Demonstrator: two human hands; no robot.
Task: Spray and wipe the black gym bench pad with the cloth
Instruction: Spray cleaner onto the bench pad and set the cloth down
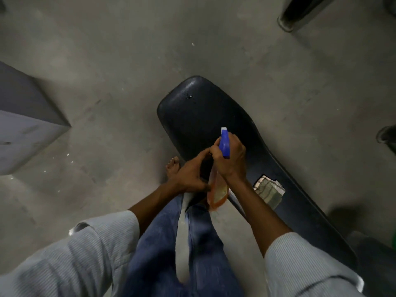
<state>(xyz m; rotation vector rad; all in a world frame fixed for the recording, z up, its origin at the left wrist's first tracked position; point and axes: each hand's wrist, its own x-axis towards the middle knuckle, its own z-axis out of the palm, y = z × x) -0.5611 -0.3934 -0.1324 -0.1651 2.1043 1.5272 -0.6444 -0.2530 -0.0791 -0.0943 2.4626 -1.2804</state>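
The black bench pad (199, 112) runs diagonally across the floor. Over its near edge, the right hand (232, 160) wraps the spray bottle (218, 188) below its blue head; the left hand (192, 174) seems to clasp the bottle's side. The folded cloth (270, 189) lies on the pad, just right of the bottle.

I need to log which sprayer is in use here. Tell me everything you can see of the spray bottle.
The clear plastic spray bottle has a blue trigger head with a white nozzle tip, aimed over the black padded gym bench. Orange liquid shows in its lower part. It is held tilted above the bench's edge. The right hand grips its neck and trigger; the left hand holds its body from the side. Any label is unreadable.
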